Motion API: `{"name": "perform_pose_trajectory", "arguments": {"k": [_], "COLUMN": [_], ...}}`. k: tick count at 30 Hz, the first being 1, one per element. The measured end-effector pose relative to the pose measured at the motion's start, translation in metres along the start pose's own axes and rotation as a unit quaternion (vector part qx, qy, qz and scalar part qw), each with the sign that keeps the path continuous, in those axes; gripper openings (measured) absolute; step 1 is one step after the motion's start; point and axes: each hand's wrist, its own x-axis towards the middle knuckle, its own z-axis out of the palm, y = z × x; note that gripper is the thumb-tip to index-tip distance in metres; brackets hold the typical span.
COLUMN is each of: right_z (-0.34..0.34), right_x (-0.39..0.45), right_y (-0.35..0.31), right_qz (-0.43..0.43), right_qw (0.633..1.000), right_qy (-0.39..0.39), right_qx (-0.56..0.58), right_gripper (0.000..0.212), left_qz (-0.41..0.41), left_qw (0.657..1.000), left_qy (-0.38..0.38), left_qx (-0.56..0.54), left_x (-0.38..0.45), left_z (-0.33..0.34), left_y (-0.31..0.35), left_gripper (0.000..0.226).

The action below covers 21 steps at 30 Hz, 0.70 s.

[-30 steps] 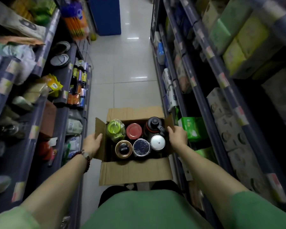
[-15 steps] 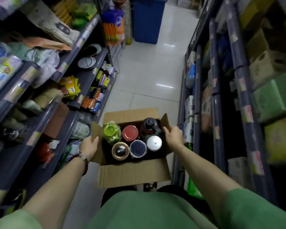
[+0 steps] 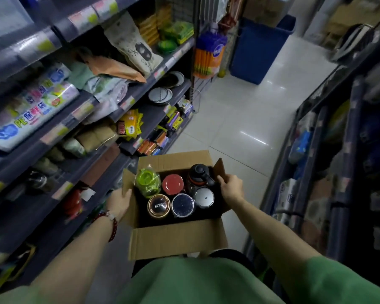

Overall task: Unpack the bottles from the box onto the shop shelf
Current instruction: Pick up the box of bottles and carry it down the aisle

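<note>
View swung left over last second: left shelf (image 3: 127, 102) now fills frame, right shelving slid to edge. Box (image 3: 178, 240) unchanged in your grip, carried at waist height in aisle. Left hand (image 3: 119, 202) clamped on left flap, right hand (image 3: 232, 189) fingers curled over right wall. Six bottles (image 3: 182, 205) upright inside, none out. You appear to be turning toward left shelf; unpacking not started, likely set box down first.

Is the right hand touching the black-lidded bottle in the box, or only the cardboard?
Cannot tell. In the head view the right hand grips the box flap, and its fingertips overlap the black-lidded bottle, showing no plain contact or gap.
</note>
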Motion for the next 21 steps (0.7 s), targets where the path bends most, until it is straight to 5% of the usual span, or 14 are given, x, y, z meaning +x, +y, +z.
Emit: {"name": "perform_pose_trajectory", "arguments": {"k": [11,21], "right_z": [0.018,0.042], "right_x": [0.089,0.126], "right_y": [-0.114,-0.195], "right_qz": [-0.155,-0.34], "right_qw": [0.976,0.883], "right_qy": [-0.119,-0.238], "right_qx": [-0.094,-0.221], "right_gripper": [0.031,0.035], "left_qz": [-0.136,-0.286], "left_qw": [0.98,0.899], "left_qy": [0.13,0.252], "left_qx": [-0.066,-0.216], "left_x": [0.018,-0.039], "left_z": [-0.008,0.029], "left_y": [0.006,0.017], "left_gripper": [0.035,0.034]}}
